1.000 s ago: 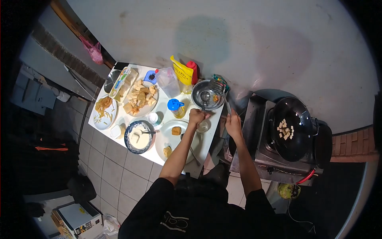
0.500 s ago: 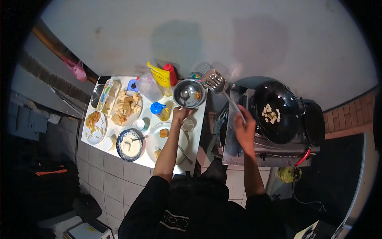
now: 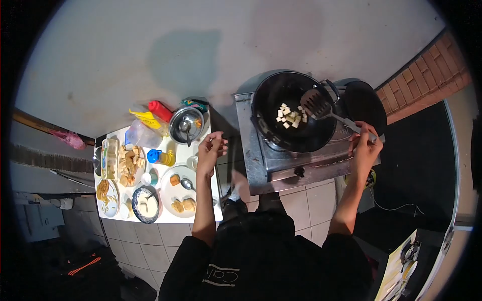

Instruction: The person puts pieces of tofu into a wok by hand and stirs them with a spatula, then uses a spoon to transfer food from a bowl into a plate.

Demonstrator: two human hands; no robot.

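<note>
My right hand (image 3: pixel 365 146) grips the handle of a metal slotted spatula (image 3: pixel 321 107). The spatula's head is in the black wok (image 3: pixel 266 123), at the right of a small heap of pale cubes (image 3: pixel 290 118). Between the table and the stove hovers my left hand (image 3: pixel 212 150), its fingers loosely bent and apart, with nothing visible in them. Nearest to it is a steel bowl (image 3: pixel 173 125) with a spoon (image 3: pixel 188 131) and some orange bits inside. Below that hand lies a white plate (image 3: pixel 168 193) with browned pieces (image 3: pixel 184 204) and another spoon.
The wok sits on a metal gas stove (image 3: pixel 251 173) beside a dark pan (image 3: pixel 369 110). On the white table stand an oil bottle (image 3: pixel 161 157) with a blue cap, a bowl of white batter (image 3: pixel 145 204), a plate of cut pieces (image 3: pixel 129 165) and a red bottle (image 3: pixel 159 110).
The spatula has moved from above the gap beside the stove, rightward into the wok. My left hand has come away from the steel bowl's edge. The view has shifted right.
</note>
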